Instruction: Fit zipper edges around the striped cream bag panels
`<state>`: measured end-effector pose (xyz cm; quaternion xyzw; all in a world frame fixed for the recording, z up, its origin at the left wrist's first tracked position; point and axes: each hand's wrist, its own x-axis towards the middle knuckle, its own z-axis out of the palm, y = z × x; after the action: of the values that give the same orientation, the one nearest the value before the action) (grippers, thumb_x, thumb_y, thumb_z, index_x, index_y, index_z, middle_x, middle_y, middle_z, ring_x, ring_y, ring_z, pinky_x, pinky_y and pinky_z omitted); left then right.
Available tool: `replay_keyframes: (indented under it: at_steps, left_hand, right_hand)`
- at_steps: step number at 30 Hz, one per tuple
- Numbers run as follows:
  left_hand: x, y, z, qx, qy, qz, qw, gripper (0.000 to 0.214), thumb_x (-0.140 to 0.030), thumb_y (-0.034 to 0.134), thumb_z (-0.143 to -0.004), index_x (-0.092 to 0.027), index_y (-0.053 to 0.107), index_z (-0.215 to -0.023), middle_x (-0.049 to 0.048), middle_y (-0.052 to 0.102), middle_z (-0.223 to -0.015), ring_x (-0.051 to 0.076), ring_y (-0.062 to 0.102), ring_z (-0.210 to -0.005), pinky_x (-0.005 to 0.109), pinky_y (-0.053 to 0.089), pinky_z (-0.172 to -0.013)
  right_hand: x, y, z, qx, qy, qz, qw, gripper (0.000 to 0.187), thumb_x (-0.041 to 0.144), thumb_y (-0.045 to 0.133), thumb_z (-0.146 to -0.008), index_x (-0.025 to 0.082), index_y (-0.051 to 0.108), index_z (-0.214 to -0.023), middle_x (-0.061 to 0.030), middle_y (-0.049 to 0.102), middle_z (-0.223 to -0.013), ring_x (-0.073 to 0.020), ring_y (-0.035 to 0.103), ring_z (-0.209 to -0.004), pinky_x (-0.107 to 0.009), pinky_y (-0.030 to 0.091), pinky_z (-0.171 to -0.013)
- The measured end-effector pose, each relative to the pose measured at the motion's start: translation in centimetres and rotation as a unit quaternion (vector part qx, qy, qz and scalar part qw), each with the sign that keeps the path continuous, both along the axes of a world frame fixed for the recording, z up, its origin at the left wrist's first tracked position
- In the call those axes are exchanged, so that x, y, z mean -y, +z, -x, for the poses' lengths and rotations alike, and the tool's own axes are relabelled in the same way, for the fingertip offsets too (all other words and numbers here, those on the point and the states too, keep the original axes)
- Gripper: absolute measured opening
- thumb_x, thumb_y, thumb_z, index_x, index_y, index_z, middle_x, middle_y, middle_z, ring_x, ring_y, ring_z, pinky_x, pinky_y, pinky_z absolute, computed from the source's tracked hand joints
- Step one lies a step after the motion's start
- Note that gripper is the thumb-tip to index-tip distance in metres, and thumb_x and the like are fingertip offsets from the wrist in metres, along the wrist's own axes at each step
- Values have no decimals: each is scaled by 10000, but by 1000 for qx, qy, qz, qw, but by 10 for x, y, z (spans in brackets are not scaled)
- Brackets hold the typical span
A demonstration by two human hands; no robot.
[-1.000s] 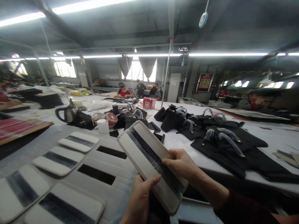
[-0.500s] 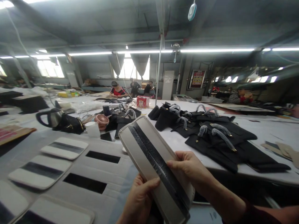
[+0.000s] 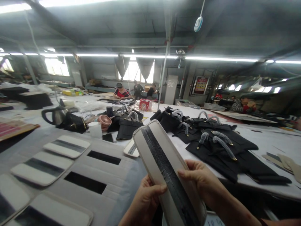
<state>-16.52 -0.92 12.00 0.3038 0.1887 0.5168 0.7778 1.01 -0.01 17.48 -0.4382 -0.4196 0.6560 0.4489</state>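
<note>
While the left hand (image 3: 143, 201) and right hand (image 3: 199, 179) clasp it, their fingers (image 3: 190, 166) curled closed on its face, a padded beige panel (image 3: 150, 163) with a dark fuzzy stripe stands tilted between them. Left of the fingers, matching panels (image 3: 67, 146) lie on a quilted grey sheet (image 3: 101, 169). To the right, black handbags (image 3: 218, 147) with wrapped handles rest on a white table (image 3: 265, 147). Past the panel's top sit a white cup (image 3: 95, 129) and a pink fan (image 3: 104, 122).

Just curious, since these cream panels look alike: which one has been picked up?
The cream panel held between the left hand and right hand, tilted up with its dark stripe showing; the others lie flat.
</note>
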Motion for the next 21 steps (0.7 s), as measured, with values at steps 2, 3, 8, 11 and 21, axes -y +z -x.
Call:
replay_keyframes:
  at_steps: [2,3,8,11,21]
  left_hand:
    - [3,2,-1,3,-1,13,1000,474,-200,849,-617,-102,706,-1057,142,755,-973,265,718,-813,311,549,-734]
    - [5,2,-1,4,2,24,1000,488,-214,861,-611,-107,701,-1060,141,754,-971,263,718,-803,313,549,-729]
    - [10,5,4,4,21,69,997,515,-356,876,-638,-133,689,-1064,132,749,-987,280,708,-898,356,543,-838]
    - [16,8,10,12,-7,53,999,571,-461,855,-652,-125,689,-1083,158,737,-1032,328,678,-1014,408,515,-920]
    - [17,28,20,-106,39,29,993,440,-162,824,-612,-115,719,-1037,132,754,-990,276,704,-873,340,552,-808]
  right_hand:
    - [-2,-2,-2,-17,20,1,1000,388,313,891,-558,112,725,-846,-94,744,-769,-183,665,-611,-300,526,-612]
    - [-3,-2,-2,-24,30,-1,999,400,318,887,-566,109,724,-865,-93,744,-777,-181,668,-625,-299,530,-624]
    - [-5,8,5,-18,28,-21,999,500,375,893,-575,115,696,-954,-82,745,-846,-167,672,-673,-275,525,-644]
    - [-6,12,13,14,0,-38,999,506,403,894,-561,115,679,-917,-71,741,-813,-152,649,-636,-259,507,-600]
    - [-10,26,8,29,174,-24,984,558,475,862,-612,102,709,-997,-103,734,-880,-202,680,-754,-313,528,-728]
